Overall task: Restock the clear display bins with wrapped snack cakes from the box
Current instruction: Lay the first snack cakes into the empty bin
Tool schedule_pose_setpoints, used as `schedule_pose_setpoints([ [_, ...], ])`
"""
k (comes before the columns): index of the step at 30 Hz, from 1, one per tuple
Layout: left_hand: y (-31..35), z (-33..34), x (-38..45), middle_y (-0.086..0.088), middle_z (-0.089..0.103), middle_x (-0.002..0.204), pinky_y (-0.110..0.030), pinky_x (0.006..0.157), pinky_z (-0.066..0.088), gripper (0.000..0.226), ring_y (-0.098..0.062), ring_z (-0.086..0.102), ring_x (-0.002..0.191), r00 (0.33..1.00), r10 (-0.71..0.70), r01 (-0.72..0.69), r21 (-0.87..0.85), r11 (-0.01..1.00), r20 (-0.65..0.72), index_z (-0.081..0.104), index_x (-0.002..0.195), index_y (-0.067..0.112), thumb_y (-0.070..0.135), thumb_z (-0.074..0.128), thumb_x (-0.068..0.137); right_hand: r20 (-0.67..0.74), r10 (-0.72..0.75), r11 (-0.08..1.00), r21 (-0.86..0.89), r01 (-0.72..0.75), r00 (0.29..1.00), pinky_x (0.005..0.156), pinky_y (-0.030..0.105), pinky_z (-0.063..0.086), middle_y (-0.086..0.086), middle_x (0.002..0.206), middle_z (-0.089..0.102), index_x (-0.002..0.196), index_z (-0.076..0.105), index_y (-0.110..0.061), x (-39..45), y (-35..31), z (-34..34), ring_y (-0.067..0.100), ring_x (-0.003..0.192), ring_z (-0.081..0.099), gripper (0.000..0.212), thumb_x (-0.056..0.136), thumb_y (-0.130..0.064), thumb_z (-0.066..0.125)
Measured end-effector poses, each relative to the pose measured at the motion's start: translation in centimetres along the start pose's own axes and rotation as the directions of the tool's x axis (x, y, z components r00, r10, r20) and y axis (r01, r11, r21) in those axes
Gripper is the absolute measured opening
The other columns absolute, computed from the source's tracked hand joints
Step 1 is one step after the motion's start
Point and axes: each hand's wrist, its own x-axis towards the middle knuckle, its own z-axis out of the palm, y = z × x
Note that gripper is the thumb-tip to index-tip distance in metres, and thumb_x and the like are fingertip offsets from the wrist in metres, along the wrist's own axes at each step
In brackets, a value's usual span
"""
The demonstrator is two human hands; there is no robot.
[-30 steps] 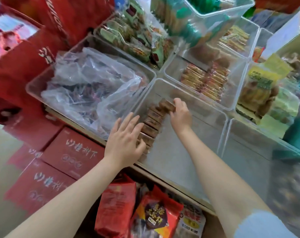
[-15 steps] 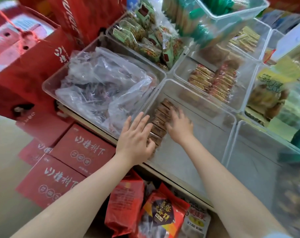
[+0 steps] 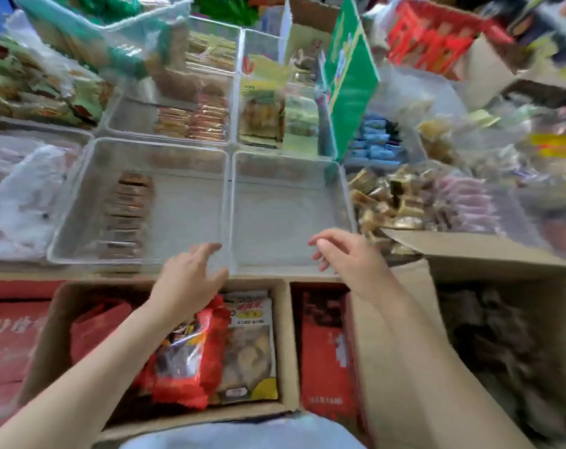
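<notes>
A big brown cardboard box [image 3: 489,335] stands open at the near right. Beyond it lie two clear plastic display bins: the left one [image 3: 80,202] holds a single row of brown wrapped snack cakes [image 3: 129,212] by its left wall; the right one [image 3: 336,189] is bare. Both hands hover at the bins' near rims, holding nothing: left hand [image 3: 186,281] and right hand [image 3: 349,254], fingers loosely curled.

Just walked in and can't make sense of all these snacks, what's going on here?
A person is restocking clear display bins. One bin holds a single row of brown wrapped snack cakes along its left side; the bin beside it looks empty. Both hands, left and right, hover empty over the bins' near edge, above open cardboard boxes of packaged snacks.
</notes>
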Motion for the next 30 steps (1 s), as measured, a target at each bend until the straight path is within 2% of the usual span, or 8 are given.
schedule_pose_setpoints([
  [4, 13.4, 8.2, -6.0, 0.012, 0.05, 0.135, -0.025, 0.101, 0.038, 0.054, -0.005, 0.05, 0.123, 0.943, 0.308, -0.276, -0.221, 0.936, 0.128, 0.048, 0.143, 0.028, 0.046, 0.056, 0.093, -0.098, -0.006, 0.998, -0.066, 0.0, 0.995, 0.07, 0.023, 0.054, 0.003, 0.084, 0.072, 0.1, 0.071, -0.019, -6.2, 5.0, -8.5, 0.006, 0.069, 0.066, 0.015, 0.099, -0.015, 0.057],
  [8, 22.5, 15.2, -11.0, 0.022, 0.014, 0.156, -0.019, 0.113, 0.019, 0.069, 0.007, 0.014, 0.142, 0.889, 0.442, -0.383, -0.338, 0.86, 0.117, 0.027, 0.153, 0.039, 0.043, 0.063, 0.095, -0.155, 0.036, 0.996, -0.077, -0.048, 0.987, 0.075, 0.025, 0.055, -0.005, 0.087, 0.071, 0.103, 0.071, -0.02, -11.6, 10.6, -15.1, 0.007, 0.076, 0.066, 0.017, 0.1, -0.021, 0.054],
  [14, 27.8, 21.6, -13.1, 0.025, -0.014, 0.164, -0.046, 0.122, 0.004, 0.072, -0.009, -0.018, 0.153, 0.918, 0.393, -0.369, -0.233, 0.9, 0.064, 0.024, 0.156, 0.039, 0.051, 0.05, 0.09, 0.21, 0.224, 0.905, -0.407, -0.123, 0.952, 0.084, 0.022, 0.048, -0.011, 0.115, 0.065, 0.122, 0.066, -0.026, -15.2, 19.5, -18.3, 0.007, 0.103, 0.06, 0.028, 0.101, -0.038, 0.054],
  [17, 28.0, 21.7, -13.2, 0.027, -0.004, 0.164, -0.052, 0.125, 0.009, 0.069, -0.008, -0.01, 0.154, 0.941, 0.336, -0.31, -0.295, 0.904, 0.038, 0.03, 0.155, 0.036, 0.035, 0.051, 0.09, 0.383, 0.303, 0.847, -0.527, -0.063, 0.872, 0.083, 0.029, 0.053, -0.004, 0.116, 0.066, 0.122, 0.063, -0.024, -14.9, 22.4, -17.3, 0.015, 0.102, 0.062, 0.03, 0.095, -0.037, 0.061],
  [23, 28.1, 20.7, -14.0, 0.035, 0.002, 0.161, -0.045, 0.124, 0.02, 0.074, 0.005, 0.003, 0.151, 0.96, 0.276, -0.246, -0.34, 0.908, 0.039, 0.033, 0.152, 0.043, 0.008, 0.055, 0.091, 0.54, 0.359, 0.694, -0.7, 0.17, 0.761, 0.089, 0.029, 0.043, 0.012, 0.144, 0.05, 0.153, 0.028, -0.015, -12.2, 24.5, -13.6, 0.03, 0.125, 0.053, 0.089, 0.083, -0.041, 0.077],
  [25, 28.4, 20.9, -14.3, 0.033, 0.0, 0.162, -0.03, 0.118, 0.03, 0.079, 0.013, 0.017, 0.143, 0.968, 0.248, -0.228, -0.333, 0.915, 0.02, 0.031, 0.153, 0.041, -0.003, 0.055, 0.091, 0.564, 0.353, 0.726, -0.668, 0.162, 0.746, 0.085, 0.026, 0.041, 0.01, 0.143, 0.051, 0.149, 0.035, -0.015, -11.4, 25.0, -13.5, 0.027, 0.122, 0.054, 0.086, 0.081, -0.041, 0.079],
  [28, 28.6, 21.0, -14.7, 0.019, -0.004, 0.166, -0.01, 0.08, 0.043, 0.083, 0.016, 0.045, 0.09, 0.991, 0.136, -0.135, -0.289, 0.948, -0.015, 0.021, 0.155, 0.045, 0.001, 0.057, 0.093, 0.543, 0.327, 0.828, -0.559, 0.043, 0.774, 0.087, 0.028, 0.047, 0.004, 0.137, 0.054, 0.143, 0.043, -0.019, -10.2, 25.0, -15.7, 0.02, 0.115, 0.055, 0.081, 0.077, -0.044, 0.082],
  [30, 28.8, 21.0, -14.6, 0.015, 0.001, 0.168, -0.011, 0.086, 0.039, 0.084, 0.017, 0.043, 0.102, 0.994, 0.111, -0.11, -0.285, 0.952, -0.013, 0.015, 0.156, 0.045, 0.004, 0.056, 0.095, 0.478, 0.275, 0.933, -0.342, -0.111, 0.834, 0.09, 0.034, 0.055, 0.0, 0.132, 0.057, 0.14, 0.045, -0.022, -9.9, 24.4, -17.9, 0.017, 0.113, 0.059, 0.079, 0.075, -0.046, 0.082],
])
